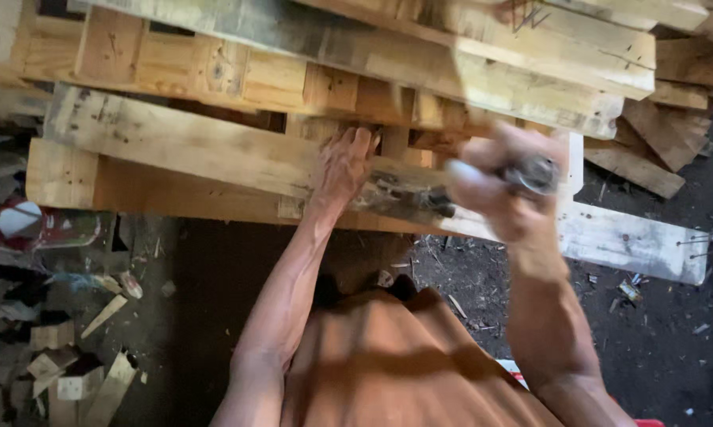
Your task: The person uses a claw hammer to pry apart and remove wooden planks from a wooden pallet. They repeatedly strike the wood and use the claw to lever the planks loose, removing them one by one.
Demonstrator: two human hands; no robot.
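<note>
Right grip (503, 190) is closing round a blurred metal tool (534, 172); left grip (342, 168) is pressing open-fingered on the pallet plank (182, 146).
Swinging that close is risking struck fingers or nail (692, 241) snags.

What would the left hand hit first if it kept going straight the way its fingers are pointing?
The left hand lies on a pallet plank, fingers pointing up the picture into the gap between boards. Straight on, it would probably first meet the wooden block in that gap, though the depth there is hard to judge.
</note>
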